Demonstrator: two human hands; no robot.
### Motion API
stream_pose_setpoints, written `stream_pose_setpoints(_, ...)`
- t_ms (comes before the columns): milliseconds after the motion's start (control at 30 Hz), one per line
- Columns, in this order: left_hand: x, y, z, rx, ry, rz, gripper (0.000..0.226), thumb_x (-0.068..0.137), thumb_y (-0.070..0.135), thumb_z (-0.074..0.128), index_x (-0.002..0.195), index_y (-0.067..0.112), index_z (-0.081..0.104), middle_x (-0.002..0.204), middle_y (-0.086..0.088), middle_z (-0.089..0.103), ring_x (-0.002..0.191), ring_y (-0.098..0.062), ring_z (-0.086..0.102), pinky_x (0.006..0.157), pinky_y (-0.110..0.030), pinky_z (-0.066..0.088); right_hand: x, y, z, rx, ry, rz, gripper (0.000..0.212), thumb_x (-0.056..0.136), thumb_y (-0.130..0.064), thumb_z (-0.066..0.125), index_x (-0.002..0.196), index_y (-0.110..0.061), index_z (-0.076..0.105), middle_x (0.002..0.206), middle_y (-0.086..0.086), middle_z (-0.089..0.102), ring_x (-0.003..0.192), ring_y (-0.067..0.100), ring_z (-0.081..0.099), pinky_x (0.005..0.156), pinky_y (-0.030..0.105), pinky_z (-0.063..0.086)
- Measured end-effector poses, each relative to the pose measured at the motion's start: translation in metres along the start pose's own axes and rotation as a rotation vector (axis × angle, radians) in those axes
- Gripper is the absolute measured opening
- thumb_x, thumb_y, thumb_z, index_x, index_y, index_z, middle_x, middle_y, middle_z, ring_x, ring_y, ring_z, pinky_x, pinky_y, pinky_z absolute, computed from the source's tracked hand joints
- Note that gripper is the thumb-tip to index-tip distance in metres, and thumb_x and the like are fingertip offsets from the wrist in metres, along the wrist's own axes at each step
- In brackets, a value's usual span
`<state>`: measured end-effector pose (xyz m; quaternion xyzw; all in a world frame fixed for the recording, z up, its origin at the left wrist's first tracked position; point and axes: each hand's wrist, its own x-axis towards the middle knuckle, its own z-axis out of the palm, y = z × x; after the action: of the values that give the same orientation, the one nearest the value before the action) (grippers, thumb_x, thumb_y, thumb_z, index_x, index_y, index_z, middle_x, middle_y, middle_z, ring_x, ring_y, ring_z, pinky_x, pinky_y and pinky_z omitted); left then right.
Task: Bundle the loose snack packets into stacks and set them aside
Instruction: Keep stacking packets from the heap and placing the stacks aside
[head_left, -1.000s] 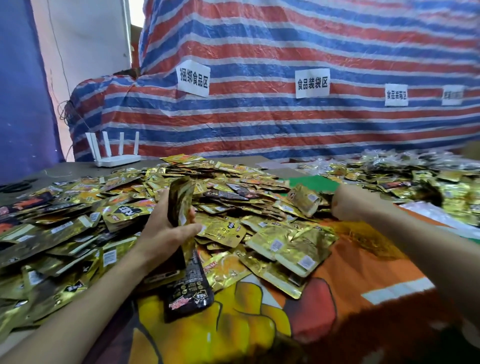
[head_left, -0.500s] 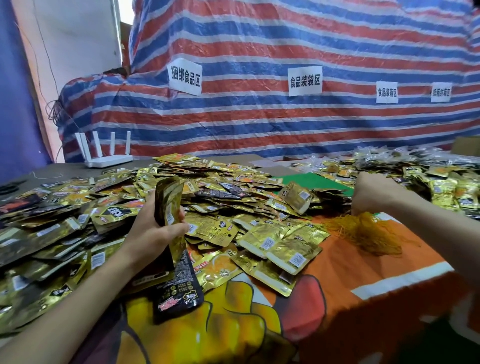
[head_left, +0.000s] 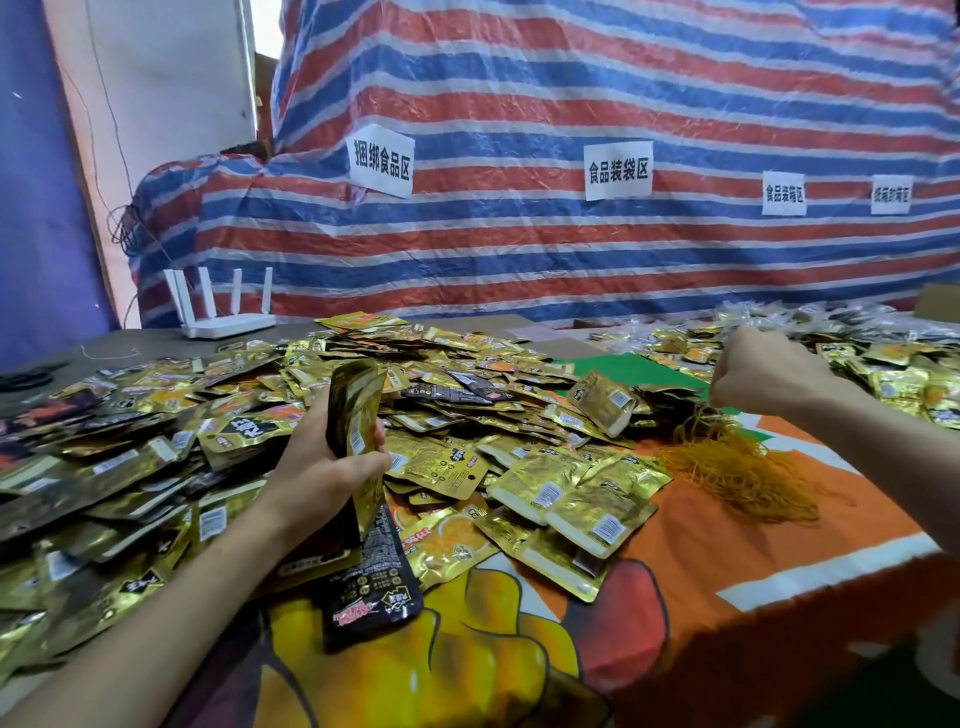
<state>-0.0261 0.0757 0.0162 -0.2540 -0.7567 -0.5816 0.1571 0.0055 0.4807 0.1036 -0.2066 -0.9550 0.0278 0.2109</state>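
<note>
- The left hand (head_left: 322, 467) holds a small stack of packets (head_left: 356, 410). Its fingers and thumb are curled tight round the middle of the stack.
- The stack stands up on its end, just over the near edge of the big pile.
- The big pile of loose gold packets (head_left: 447, 389) covers the left and middle of the tabletop (head_left: 727, 551). Most packets lie flat, on top of each other.
- A black packet (head_left: 371, 592) lies on the bright cloth, just below the stack in the left hand.
- The right hand (head_left: 753, 371) is up in the air on the right side. Its fingers are curled in like a fist. I cannot tell if it has anything in its fingers.
- A heap of thin yellow rubber bands (head_left: 737, 467) lies on the orange cloth, right under the right hand and beside the big pile.
- More packets (head_left: 909, 379) lie in another heap far to the right, behind the right hand.
- A green sheet (head_left: 634, 366) shows between the two heaps.
- A white router (head_left: 218, 317) stands at the back left of the tabletop.
- A striped red, white and blue sheet (head_left: 571, 260) hangs behind, with white paper signs (head_left: 382, 161) stuck on it.
</note>
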Motion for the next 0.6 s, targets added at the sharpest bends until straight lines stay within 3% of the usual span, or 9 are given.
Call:
stream_pose_setpoints(167,-0.002,0.003,0.002,-0.007,0.002,-0.006,0.042,0.063,0.012,0.070,0.099,-0.005,0.055,0.083,-0.010,0.061,0.075,-0.019,0.062,0.075,-0.031,0.051,-0.001,-0.005,0.004,-0.100,0.042,-0.003,0.007,0.085,-0.007,0.066,0.090,-0.010,0.064,0.078,0.009,0.063,0.071,0.027,0.060,0.069,0.038,0.048)
stream_pose_setpoints(300,-0.002,0.003,0.001,-0.018,-0.007,-0.003,0.041,0.064,0.013,0.071,0.099,-0.002,0.056,0.084,-0.010,0.061,0.076,-0.019,0.062,0.077,-0.032,0.051,0.000,-0.003,0.008,-0.131,0.093,-0.001,0.010,0.083,-0.005,0.065,0.090,-0.011,0.063,0.076,0.008,0.061,0.069,0.028,0.060,0.071,0.042,0.048)
stream_pose_setpoints(467,-0.003,0.002,0.000,-0.033,-0.023,-0.014,0.040,0.064,0.013,0.071,0.099,0.000,0.057,0.087,-0.018,0.062,0.077,-0.020,0.063,0.078,-0.034,0.052,-0.002,-0.012,0.009,-0.149,-0.007,0.009,0.009,0.085,-0.007,0.062,0.087,-0.011,0.055,0.080,0.008,0.062,0.075,0.028,0.063,0.080,0.044,0.056)
stream_pose_setpoints(600,-0.002,0.003,-0.001,-0.046,-0.027,-0.036,0.041,0.064,0.013,0.071,0.100,0.000,0.057,0.085,-0.012,0.062,0.077,-0.019,0.063,0.076,-0.031,0.052,-0.005,-0.011,0.011,-0.158,0.003,0.023,0.006,0.087,-0.009,0.064,0.093,-0.009,0.064,0.079,0.008,0.065,0.072,0.028,0.063,0.075,0.041,0.055)
